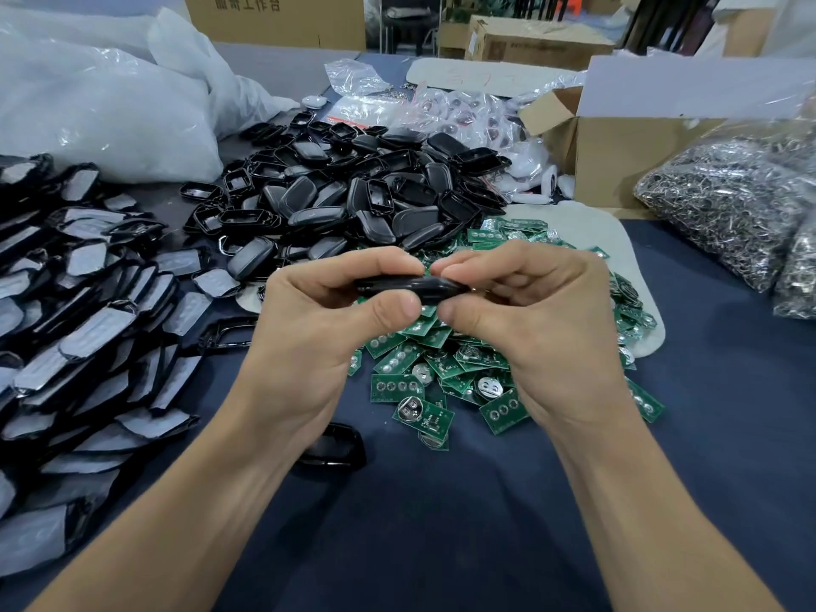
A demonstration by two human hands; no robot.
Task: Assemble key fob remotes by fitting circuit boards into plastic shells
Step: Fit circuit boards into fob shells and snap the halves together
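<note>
1. Navy cloth (441, 532) covers the table; bare room is seen only toward the near edge, between and beside the forearms.
2. Left side is crowded by a pile of grey-faced shell halves (88, 337); the far middle is taken by a heap of black shells (362, 196); the right edge is taken by a bag of metal rings (728, 205), with a cardboard box (618, 148) behind it.
3. Green circuit boards (441, 373) are heaped just under and beyond the hands, partly on a white pad (618, 240).
4. Black key fob (410, 285) is held edge-on and roughly level above the boards, between both hands.
5. Its left end is gripped by the left hand (318, 329), thumb below, fingers curled over the top. Its right end is pinched the same way by the right hand (543, 320). Thumb tips nearly meet.
6. Fob's right end is hidden by fingers; whether a board sits inside cannot be told.
7. One loose black shell (335, 448) is partly hidden under the left wrist. The left pile and the ring bag are cut off by the frame.
</note>
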